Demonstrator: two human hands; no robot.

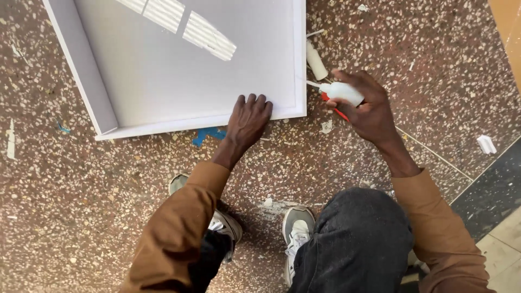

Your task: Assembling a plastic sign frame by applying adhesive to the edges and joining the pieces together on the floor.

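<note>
A white shallow box-like panel (163,76) with raised edges lies on the speckled floor. My left hand (247,120) presses flat on its near edge, fingers spread over the rim. My right hand (364,106) is just right of the panel's right wall and grips a small white squeeze bottle (343,92) with a thin nozzle pointing at that wall. Something red (337,111) shows under the same hand. A white tube-shaped piece (316,61) lies on the floor beside the panel's right side.
I crouch on a terrazzo floor (81,206) strewn with small white scraps, my shoes (296,230) below the panel. A blue scrap (208,133) lies at the panel's near edge. A small white block (486,144) sits at right, near dark tiles (491,195).
</note>
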